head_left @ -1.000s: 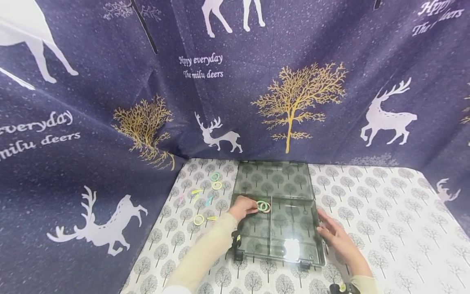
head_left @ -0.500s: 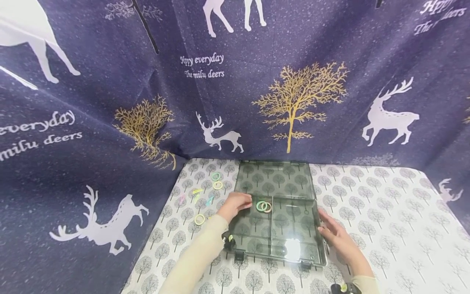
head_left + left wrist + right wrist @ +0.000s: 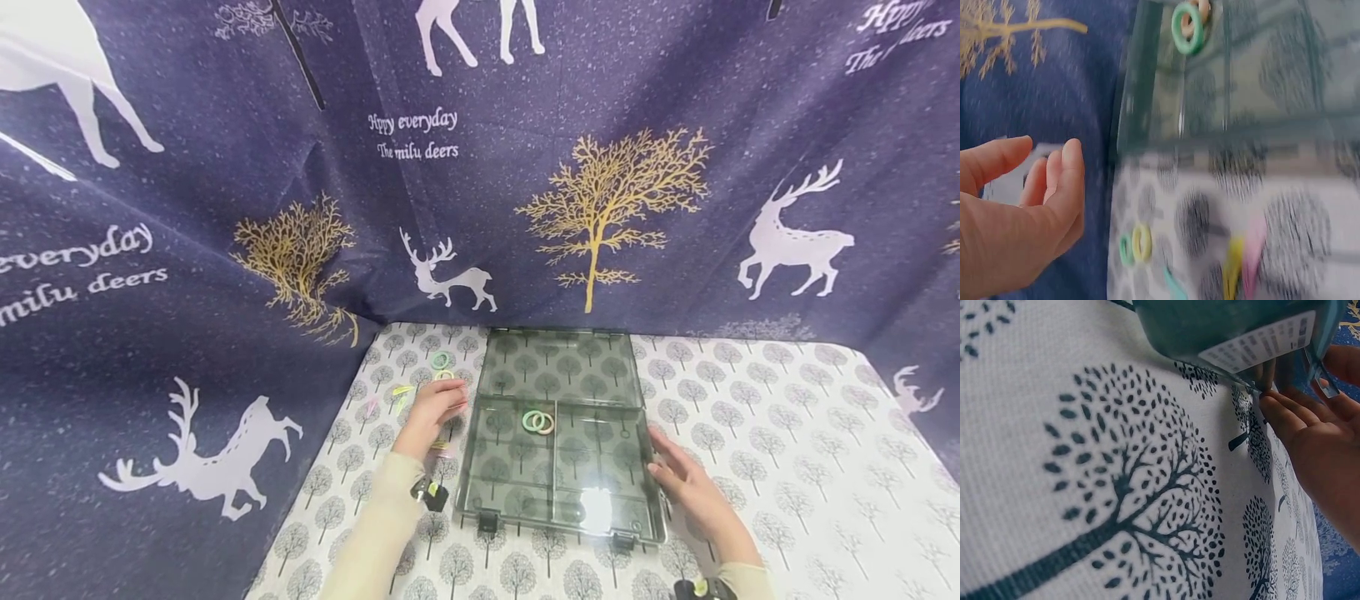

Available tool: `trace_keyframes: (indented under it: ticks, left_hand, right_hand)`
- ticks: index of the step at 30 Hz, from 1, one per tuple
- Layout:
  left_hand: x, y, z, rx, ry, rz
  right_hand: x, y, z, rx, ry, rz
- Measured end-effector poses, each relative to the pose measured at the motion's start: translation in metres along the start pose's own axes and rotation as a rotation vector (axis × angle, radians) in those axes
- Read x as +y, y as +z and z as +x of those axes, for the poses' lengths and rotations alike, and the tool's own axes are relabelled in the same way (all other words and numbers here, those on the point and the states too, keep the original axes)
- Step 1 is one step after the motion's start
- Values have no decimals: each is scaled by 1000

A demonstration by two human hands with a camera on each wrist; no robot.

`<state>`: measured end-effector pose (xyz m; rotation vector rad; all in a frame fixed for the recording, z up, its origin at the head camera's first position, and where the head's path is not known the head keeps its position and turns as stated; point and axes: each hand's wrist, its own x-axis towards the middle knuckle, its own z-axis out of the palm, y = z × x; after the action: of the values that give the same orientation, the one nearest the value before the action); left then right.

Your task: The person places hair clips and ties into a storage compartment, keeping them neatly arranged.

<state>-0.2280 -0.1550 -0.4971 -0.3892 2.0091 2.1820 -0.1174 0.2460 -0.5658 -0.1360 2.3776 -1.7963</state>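
Observation:
My left hand (image 3: 431, 414) is over the cloth just left of the clear grey plastic box (image 3: 498, 492), with nothing between thumb and fingers. In the left wrist view its fingers are loosely bent and apart from the thumb. A green ring (image 3: 1187, 48) and a beige-pink ring (image 3: 550, 431) lie overlapping in the box's left compartment. Close to the left hand are a yellow ring (image 3: 1141, 258), a yellow clip (image 3: 1232, 265), a pink clip (image 3: 1254, 253) and a teal clip (image 3: 1174, 286). My right hand (image 3: 690, 487) rests its fingers against the box's right wall.
The box's lid (image 3: 562, 367) lies folded back toward the curtain (image 3: 480, 192). Another green ring (image 3: 433, 364), yellow-green clips (image 3: 402, 390) and a pink clip (image 3: 371, 406) lie on the tree-print cloth (image 3: 765, 433) at the left. A divider (image 3: 555, 467) splits the box.
My left hand has let go of the green ring in the box and moved left, out over the cloth beside it. The right hand stays at the box's right wall.

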Motion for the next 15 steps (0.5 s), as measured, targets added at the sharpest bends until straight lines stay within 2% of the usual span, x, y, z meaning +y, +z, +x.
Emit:
trace_keyframes:
  ticks: [6, 10, 15]
  left_hand:
    - [-12, -40, -8, 67, 46, 48]
    - [-24, -64, -15, 111, 24, 76]
    - [-35, -86, -20, 141, 6, 66]
  right_hand:
    - [0, 1, 2, 1, 20, -9]
    - [0, 1, 1, 4, 25, -4]
    - [0, 1, 0, 14, 12, -10]
